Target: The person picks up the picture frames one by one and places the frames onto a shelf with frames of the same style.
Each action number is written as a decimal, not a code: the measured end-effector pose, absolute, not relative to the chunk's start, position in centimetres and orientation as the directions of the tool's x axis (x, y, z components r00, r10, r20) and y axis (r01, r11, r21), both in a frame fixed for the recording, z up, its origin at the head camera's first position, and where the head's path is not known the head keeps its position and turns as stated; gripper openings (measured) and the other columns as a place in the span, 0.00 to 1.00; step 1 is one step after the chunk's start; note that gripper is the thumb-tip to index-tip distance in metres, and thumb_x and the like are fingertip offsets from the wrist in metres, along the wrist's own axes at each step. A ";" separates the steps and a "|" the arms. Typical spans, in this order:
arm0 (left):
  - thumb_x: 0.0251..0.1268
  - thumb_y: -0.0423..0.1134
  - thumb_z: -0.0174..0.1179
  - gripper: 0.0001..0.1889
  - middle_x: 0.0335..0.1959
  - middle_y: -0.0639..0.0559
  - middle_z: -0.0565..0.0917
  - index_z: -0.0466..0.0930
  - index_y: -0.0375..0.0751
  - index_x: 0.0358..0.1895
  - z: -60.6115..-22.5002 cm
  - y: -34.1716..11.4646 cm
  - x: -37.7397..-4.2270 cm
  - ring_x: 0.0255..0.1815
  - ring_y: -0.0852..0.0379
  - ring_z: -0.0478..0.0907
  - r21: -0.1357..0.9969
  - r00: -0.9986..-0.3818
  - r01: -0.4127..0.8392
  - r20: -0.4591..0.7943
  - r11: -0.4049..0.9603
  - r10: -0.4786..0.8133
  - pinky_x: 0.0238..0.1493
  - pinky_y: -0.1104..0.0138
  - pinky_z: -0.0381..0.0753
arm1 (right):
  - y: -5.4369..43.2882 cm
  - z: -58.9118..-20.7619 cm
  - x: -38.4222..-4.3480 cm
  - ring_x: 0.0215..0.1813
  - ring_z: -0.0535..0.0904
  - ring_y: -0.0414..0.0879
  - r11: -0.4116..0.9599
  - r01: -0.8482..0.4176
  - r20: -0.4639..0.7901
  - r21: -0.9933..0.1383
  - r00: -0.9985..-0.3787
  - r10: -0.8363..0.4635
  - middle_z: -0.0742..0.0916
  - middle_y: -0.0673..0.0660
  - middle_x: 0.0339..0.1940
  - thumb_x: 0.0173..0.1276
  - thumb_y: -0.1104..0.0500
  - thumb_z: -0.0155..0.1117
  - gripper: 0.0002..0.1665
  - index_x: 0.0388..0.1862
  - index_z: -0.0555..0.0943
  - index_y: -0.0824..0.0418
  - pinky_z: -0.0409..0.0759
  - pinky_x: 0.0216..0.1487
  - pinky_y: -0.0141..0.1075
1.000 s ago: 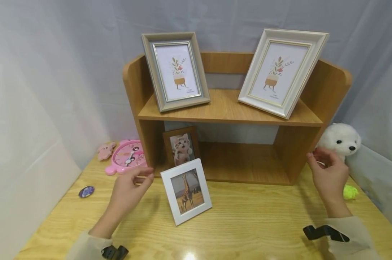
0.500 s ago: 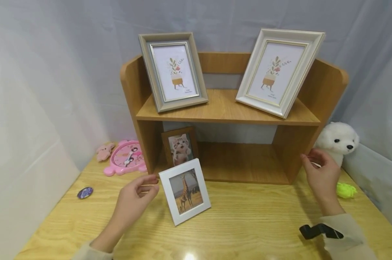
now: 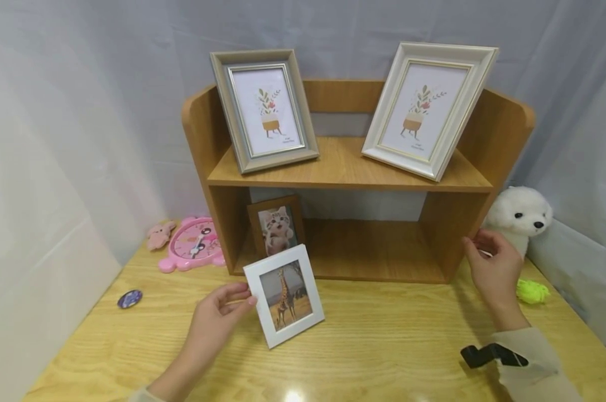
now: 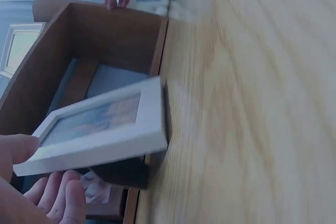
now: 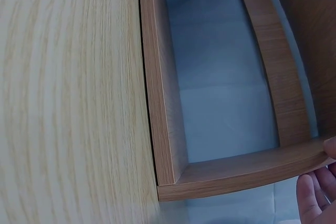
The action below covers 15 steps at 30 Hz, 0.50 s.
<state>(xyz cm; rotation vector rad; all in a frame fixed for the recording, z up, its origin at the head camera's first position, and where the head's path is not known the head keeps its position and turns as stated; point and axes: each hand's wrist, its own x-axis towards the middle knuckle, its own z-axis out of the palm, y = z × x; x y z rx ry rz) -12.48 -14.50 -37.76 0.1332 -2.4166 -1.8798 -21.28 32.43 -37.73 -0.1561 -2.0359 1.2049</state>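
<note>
One bare left hand (image 3: 215, 321) has hold of the white rectangular picture frame with a giraffe photo (image 3: 285, 298): I see its thumb on the front and its fingers curled behind the left edge, only the frame's thickness between them. That frame stands leaning back on the pale wood-grained counter (image 3: 383, 340), in front of the two-level brown wooden shelf (image 3: 343, 162). The bare right hand (image 3: 496, 273) pinches the front edge of the shelf's right side panel, thumb inside and fingers outside, as my right wrist view shows. Behind the giraffe frame, partly hidden, a brown frame with a kitten photo (image 3: 278, 223) stands at the left of the lower level. Above, I have a grey-beige frame (image 3: 269, 111) on the left and a cream-white frame (image 3: 428, 111) on the right, both tilted. A white plush dog (image 3: 521, 215) sits just beyond the right hand.
</note>
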 end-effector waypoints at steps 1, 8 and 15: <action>0.63 0.38 0.68 0.22 0.53 0.42 0.83 0.77 0.33 0.58 -37.8 -14.4 -12.4 0.47 0.53 0.84 0.976 -0.992 -0.038 -0.012 0.213 -0.122 0.48 0.69 0.82 | 32.4 -37.7 -21.3 0.36 0.77 0.24 0.547 -0.257 0.539 -0.796 -0.711 0.451 0.81 0.37 0.32 0.64 0.64 0.69 0.14 0.45 0.81 0.73 0.75 0.38 0.15; 0.63 0.35 0.67 0.22 0.51 0.43 0.82 0.76 0.31 0.58 -38.4 -13.6 -12.3 0.47 0.56 0.80 0.988 -0.982 -0.119 -0.102 0.102 -0.158 0.50 0.67 0.81 | 32.4 -37.7 -21.3 0.35 0.77 0.24 0.547 -0.256 0.538 -0.797 -0.714 0.449 0.82 0.40 0.32 0.64 0.64 0.69 0.14 0.44 0.81 0.73 0.75 0.38 0.15; 0.62 0.31 0.67 0.19 0.48 0.43 0.82 0.76 0.29 0.55 -39.2 -12.8 -12.3 0.45 0.56 0.81 0.991 -0.975 -0.128 -0.120 0.031 -0.186 0.50 0.63 0.83 | 32.5 -37.7 -21.3 0.35 0.77 0.23 0.554 -0.246 0.533 -0.795 -0.718 0.447 0.82 0.40 0.33 0.64 0.64 0.69 0.14 0.45 0.82 0.72 0.75 0.37 0.14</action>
